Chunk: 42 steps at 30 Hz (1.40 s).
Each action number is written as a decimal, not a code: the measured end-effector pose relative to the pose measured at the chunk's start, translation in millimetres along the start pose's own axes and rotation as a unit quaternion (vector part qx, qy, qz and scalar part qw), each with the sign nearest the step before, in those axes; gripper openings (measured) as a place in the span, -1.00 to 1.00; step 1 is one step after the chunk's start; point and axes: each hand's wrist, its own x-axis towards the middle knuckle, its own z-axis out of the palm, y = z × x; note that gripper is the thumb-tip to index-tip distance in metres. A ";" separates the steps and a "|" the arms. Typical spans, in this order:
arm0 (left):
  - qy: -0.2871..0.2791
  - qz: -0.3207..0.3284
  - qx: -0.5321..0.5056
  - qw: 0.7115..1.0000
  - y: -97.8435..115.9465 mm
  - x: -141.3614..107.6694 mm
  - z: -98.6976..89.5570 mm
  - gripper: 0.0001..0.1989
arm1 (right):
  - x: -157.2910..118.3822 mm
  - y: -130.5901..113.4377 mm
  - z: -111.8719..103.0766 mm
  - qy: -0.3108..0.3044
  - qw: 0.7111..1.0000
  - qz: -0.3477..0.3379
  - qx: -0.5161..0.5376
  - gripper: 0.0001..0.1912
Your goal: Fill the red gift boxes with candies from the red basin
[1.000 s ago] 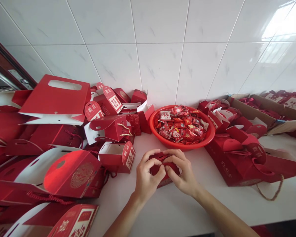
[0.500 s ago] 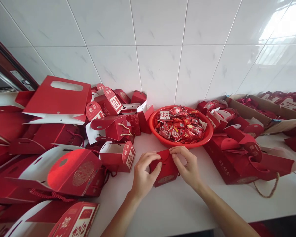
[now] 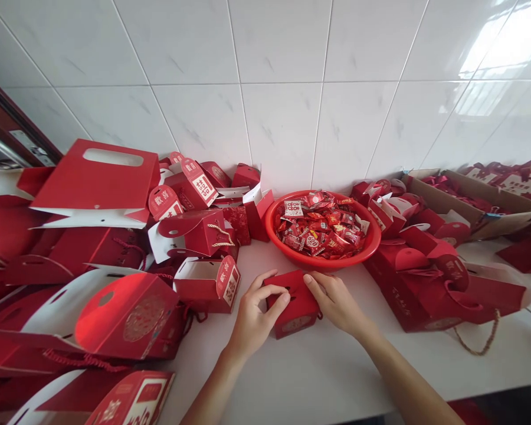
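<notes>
A small red gift box (image 3: 292,307) with a gold round print on its front stands on the white counter (image 3: 265,378). Its slotted top looks folded over. My left hand (image 3: 257,310) curls around the box's left side, thumb and index finger nearly meeting over the top. On the opposite side my right hand (image 3: 336,298) grips the right edge, thumb on the upper surface and the other fingers partly hidden. Right behind the box sits a red plastic basket (image 3: 269,236) heaped with wrapped candies (image 3: 321,227).
Open red boxes (image 3: 153,313) crowd the left side, some with rope handles. At the right are a group of closed red boxes (image 3: 425,283) and a cardboard carton (image 3: 508,221) with red items in it. A tiled wall (image 3: 283,118) runs behind.
My right hand has lowered from the box's top flap to its right side, and the flap now lies flatter. My left hand stays at the left side.
</notes>
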 end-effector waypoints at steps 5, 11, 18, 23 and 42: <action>-0.006 0.000 0.004 1.000 -0.8 -1.2 -1.8 -0.76 | 0.9 3.5 -8.4 -0.036 0.997 0.045 0.050 -0.45; 0.005 -0.003 -0.016 1.000 -1.6 -2.8 -0.4 -0.77 | 3.5 9.8 -13.5 -0.094 0.986 0.063 0.122 -0.46; 0.080 -0.042 -0.121 0.989 -12.2 2.3 -5.1 -0.61 | 2.1 5.4 -32.2 -0.139 0.946 0.067 0.285 -0.52; 0.021 -0.126 -0.083 0.988 -15.5 5.0 -12.8 -0.54 | -0.1 2.2 -43.9 -0.169 0.897 0.063 0.403 -0.65; -0.159 -0.160 -0.093 0.970 -7.9 2.8 -17.7 -0.76 | -2.7 7.9 -52.2 -0.076 0.865 0.004 0.495 -0.59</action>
